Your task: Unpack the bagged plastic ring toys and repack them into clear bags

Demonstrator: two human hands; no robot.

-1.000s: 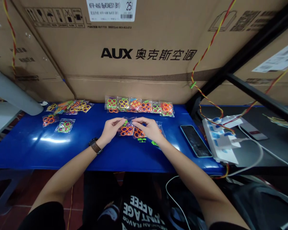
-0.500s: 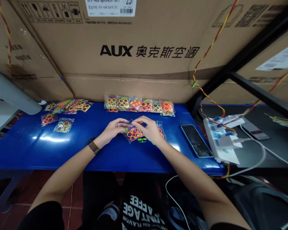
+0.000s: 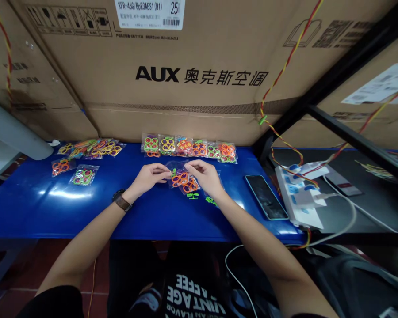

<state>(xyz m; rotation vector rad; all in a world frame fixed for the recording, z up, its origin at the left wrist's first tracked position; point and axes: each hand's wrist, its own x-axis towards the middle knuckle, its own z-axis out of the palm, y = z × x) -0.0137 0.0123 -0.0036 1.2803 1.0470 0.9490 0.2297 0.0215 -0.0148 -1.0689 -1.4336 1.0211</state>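
My left hand [image 3: 152,175] pinches a small green plastic piece [image 3: 174,172] at the mouth of a clear bag. The fingers of my right hand [image 3: 204,173] are closed on the upper right edge of that bag. Orange ring pieces [image 3: 180,179] show through the clear plastic between my hands. Just below lie more orange rings [image 3: 190,185], a loose green piece [image 3: 193,195] and another green piece [image 3: 211,201] beside my right wrist.
A row of filled bags [image 3: 199,148] lies along the cardboard box [image 3: 172,95]. More bags [image 3: 96,148] are piled at the left, with two separate ones [image 3: 84,175] nearer. A phone [image 3: 267,197] and a power strip [image 3: 296,198] are at the right.
My hands have moved slightly apart, and the green piece now shows at my left fingertips. The view has shifted a little.
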